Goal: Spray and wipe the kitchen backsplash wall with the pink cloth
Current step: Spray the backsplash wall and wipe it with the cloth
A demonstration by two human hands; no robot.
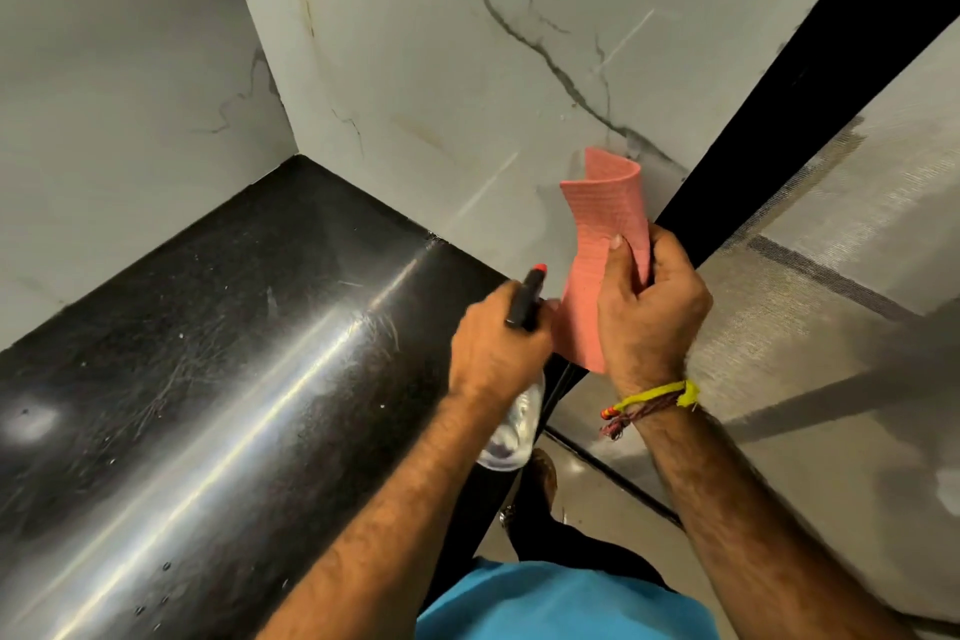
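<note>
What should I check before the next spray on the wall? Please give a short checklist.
1. Left hand grips the bottle: ok.
2. Nozzle aimed at the wall: ok, it seems so.
3. Right hand holds the cloth: ok.
4. Cloth clear of the spray path: not ok, it hangs close beside the nozzle.
5. Liquid left in the bottle: cannot tell.
</note>
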